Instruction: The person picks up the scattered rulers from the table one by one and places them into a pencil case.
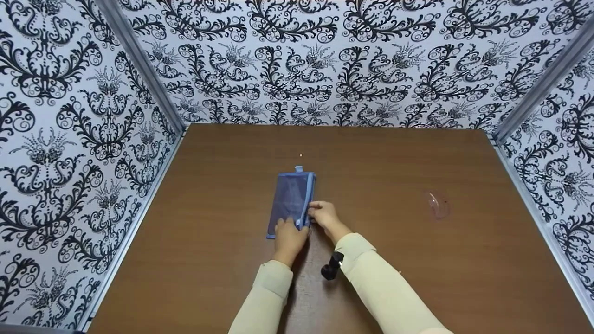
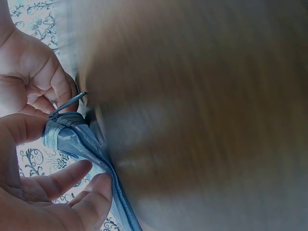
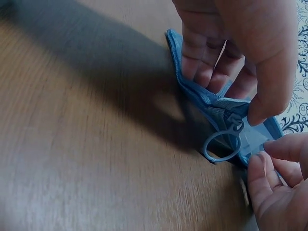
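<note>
A blue zip pouch [image 1: 291,197] with a see-through mesh face lies lengthwise on the brown table, a small tab at its far end. My left hand [image 1: 290,239] grips its near end, thumb on one side and fingers on the other. At the pouch's right edge my right hand [image 1: 325,215] pinches the material with thumb and fingertips. In the right wrist view, a zipper pull with a blue ring [image 3: 224,146] hangs at the pouch's end between both hands. The same ring [image 2: 67,103] shows nearly edge-on in the left wrist view. The pouch's inside is mostly hidden.
A clear pinkish curved plastic piece [image 1: 437,205] lies on the table [image 1: 371,176] to the right. A tiny bright speck [image 1: 300,155] sits beyond the pouch. Patterned walls [image 1: 325,65] enclose the table's back and sides. A black device [image 1: 331,266] is on my right wrist.
</note>
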Available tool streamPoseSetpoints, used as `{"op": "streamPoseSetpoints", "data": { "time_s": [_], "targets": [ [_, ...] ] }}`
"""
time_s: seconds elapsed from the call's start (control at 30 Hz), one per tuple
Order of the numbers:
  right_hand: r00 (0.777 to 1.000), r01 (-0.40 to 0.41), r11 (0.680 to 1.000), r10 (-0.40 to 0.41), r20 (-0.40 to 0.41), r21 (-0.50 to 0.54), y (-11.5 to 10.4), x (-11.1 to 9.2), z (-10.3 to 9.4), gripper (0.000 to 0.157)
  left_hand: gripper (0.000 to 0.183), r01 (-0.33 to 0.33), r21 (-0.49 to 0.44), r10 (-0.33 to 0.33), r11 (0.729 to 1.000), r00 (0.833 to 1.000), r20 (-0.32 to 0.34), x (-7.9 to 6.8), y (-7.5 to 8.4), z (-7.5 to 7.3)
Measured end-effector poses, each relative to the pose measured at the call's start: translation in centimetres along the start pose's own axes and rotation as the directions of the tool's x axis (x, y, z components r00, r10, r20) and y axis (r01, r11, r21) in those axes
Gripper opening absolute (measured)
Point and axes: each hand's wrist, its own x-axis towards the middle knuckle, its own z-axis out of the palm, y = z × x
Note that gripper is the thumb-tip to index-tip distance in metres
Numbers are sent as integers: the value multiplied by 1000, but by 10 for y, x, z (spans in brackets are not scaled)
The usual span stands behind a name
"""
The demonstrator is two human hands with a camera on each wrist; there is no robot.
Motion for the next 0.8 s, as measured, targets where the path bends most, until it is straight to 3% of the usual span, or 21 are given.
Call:
{"op": "streamPoseSetpoints", "data": {
  "time_s": [0.1, 0.17, 0.23, 0.37, 0.5, 0.6, 0.7, 0.8],
  "targets": [
    [1000, 10, 1000, -10, 3, -23, 38, 32, -3, 34, 45, -4, -2, 4, 1000, 1000, -6, 0, 0, 0],
    [1000, 18, 999, -18, 11, -45, 44, 35, -4, 38, 45, 1, 4, -1, 1000, 1000, -1, 0, 0, 0],
    [999, 30, 997, -28, 19, -73, 33, 24, -4, 44, 45, 1, 5, -1, 1000, 1000, -2, 0, 0, 0],
    [996, 75, 993, -71, 51, -96, -24, -28, -1, 47, 43, -4, 8, 4, 1000, 1000, -15, 0, 0, 0],
    [995, 100, 979, -94, 42, -179, -108, -99, 6, 44, 44, -10, 8, 11, 1000, 1000, -26, -1, 0, -1],
    [997, 82, 968, -81, 15, -238, -156, -139, 12, 43, 45, -16, 7, 16, 1000, 999, -31, -1, 0, -1],
    [996, 87, 962, -90, -1, -261, -186, -164, 16, 44, 44, -17, 10, 17, 1000, 999, -35, 0, 0, 0],
    [994, 105, 956, -109, 2, -273, -198, -175, 17, 42, 44, -17, 13, 17, 1000, 999, -33, 0, -1, 0]
  ]
}}
